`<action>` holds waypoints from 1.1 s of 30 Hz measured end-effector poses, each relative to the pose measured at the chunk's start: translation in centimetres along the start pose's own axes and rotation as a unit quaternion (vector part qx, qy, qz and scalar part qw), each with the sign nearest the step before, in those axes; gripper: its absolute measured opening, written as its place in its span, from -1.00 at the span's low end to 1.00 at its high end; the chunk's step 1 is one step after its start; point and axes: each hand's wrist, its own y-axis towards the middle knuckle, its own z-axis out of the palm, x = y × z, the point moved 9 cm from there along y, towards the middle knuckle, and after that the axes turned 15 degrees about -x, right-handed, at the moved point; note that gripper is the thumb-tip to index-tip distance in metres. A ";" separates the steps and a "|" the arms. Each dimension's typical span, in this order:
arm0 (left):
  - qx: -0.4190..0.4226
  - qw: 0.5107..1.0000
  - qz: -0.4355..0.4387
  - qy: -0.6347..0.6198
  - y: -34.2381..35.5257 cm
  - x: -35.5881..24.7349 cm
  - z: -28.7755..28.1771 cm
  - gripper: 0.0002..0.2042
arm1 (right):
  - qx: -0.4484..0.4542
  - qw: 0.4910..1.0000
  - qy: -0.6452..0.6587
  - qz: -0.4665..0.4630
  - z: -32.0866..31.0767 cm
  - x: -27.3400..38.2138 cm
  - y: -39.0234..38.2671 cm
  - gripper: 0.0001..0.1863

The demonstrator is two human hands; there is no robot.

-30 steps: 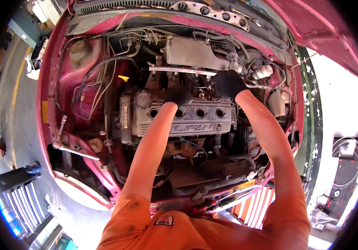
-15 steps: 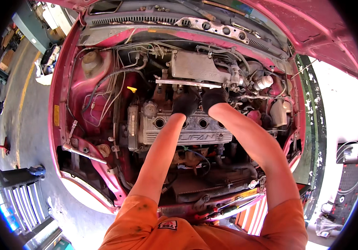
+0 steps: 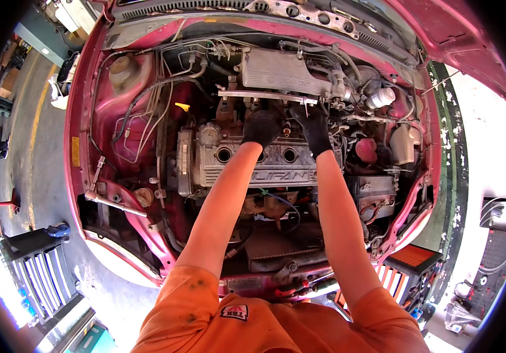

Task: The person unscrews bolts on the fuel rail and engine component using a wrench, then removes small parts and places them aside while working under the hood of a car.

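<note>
Under the raised hood is an engine with a grey valve cover point(image 3: 211, 170). Above it a silver metal rail point(image 3: 238, 94) runs below a ribbed intake plenum point(image 3: 276, 70). My left hand point(image 3: 260, 126), in a black glove, is curled just below the rail's middle, its fingertips largely hidden among engine fittings. My right hand point(image 3: 314, 129), also gloved, has fingers bent at the rail's right end, around something I cannot make out. A small brass fitting point(image 3: 286, 130) shows between the hands.
A long ratchet point(image 3: 117, 204) lies on the left inner fender. A yellow dipstick handle point(image 3: 182, 106) stands left of the engine. A flat gasket point(image 3: 279, 10) rests on the cowl. Tool carts stand at lower left point(image 3: 35, 247) and lower right point(image 3: 412, 256).
My right hand moved leftward beside my left, then back right and up to the rail's end, its forearm straightening. My left hand stays below the rail. The view shifted slightly.
</note>
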 end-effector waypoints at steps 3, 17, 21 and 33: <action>0.013 1.000 0.009 0.010 0.2 0.3 0.6 -0.81 | 0.089 0.978 -0.179 -0.064 2.6 0.4 -0.1 -0.68; 0.031 0.996 0.029 0.076 0.0 -1.2 -0.4 -0.81 | -0.042 0.985 0.157 0.053 -1.9 1.2 1.1 -0.71; 0.017 0.999 0.034 -0.028 0.7 -2.2 -1.0 -0.80 | -0.041 0.999 0.022 0.025 0.5 -0.2 0.1 -0.70; 0.036 0.999 0.017 -0.032 0.5 0.2 0.3 -0.84 | 0.044 0.994 0.104 0.011 -0.7 2.8 3.0 -0.65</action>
